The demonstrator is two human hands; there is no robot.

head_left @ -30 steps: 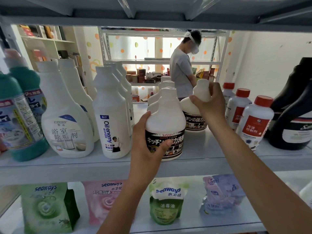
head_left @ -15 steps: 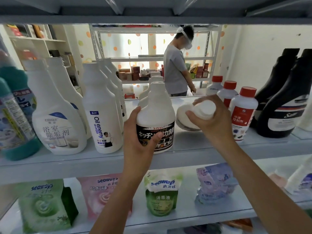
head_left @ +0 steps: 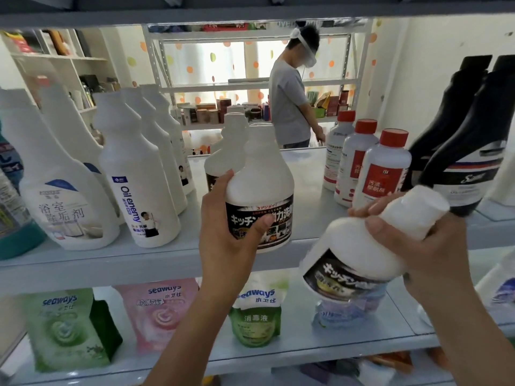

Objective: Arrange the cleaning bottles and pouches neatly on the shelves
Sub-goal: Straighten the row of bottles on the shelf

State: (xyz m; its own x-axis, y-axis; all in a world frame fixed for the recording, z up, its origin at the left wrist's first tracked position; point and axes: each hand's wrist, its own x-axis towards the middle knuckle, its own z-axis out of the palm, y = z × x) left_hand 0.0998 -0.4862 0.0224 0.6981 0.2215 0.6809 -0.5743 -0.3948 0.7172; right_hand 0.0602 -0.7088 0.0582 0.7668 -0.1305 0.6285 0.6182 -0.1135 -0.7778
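1. Right hand [head_left: 426, 246] is pulling its black-label bottle [head_left: 354, 246] off the upper shelf [head_left: 111, 263], out toward 5 o'clock.
2. The bottle is tipping, cap now pointing to 2 o'clock, base hanging in front of the blue pouch [head_left: 342, 313].

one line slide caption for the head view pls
Tidying: left hand grips an upright black-label bottle on the shelf; right hand holds a second bottle, tilted.

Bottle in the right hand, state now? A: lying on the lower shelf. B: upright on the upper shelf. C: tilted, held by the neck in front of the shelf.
C: the right hand grips the neck of the black-label bottle, which is tilted with its base hanging before the shelf edge.
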